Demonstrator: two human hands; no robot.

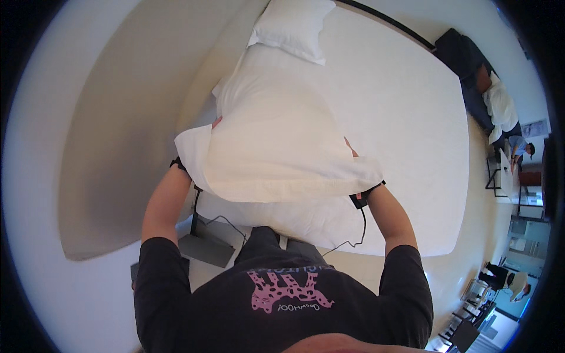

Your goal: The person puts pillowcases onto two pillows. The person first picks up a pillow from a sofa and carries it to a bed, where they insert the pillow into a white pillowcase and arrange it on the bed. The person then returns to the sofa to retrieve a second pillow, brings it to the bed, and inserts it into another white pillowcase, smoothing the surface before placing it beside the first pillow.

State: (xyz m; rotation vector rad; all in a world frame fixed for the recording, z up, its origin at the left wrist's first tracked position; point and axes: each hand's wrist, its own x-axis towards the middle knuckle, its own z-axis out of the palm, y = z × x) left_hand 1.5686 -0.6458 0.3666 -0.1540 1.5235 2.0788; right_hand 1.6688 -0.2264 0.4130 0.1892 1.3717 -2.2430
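A white pillowcase, which looks full, spreads in front of me above the bed. Its near hem hangs in a loose flap over both my wrists. My left hand grips its left side, and only a bit of the fingers shows past the cloth. On the opposite side my right hand holds the fabric in the same way, with most of it covered. Beneath the hem, more white bedding lies at the bed's near edge, against my legs. Another white pillow rests at the far left end of the bed.
The bed bears a white sheet. A beige panel stands along the left. Cables hang from dark wrist devices. A dark sofa with white cloth is at far right; one person is by a table, another further back.
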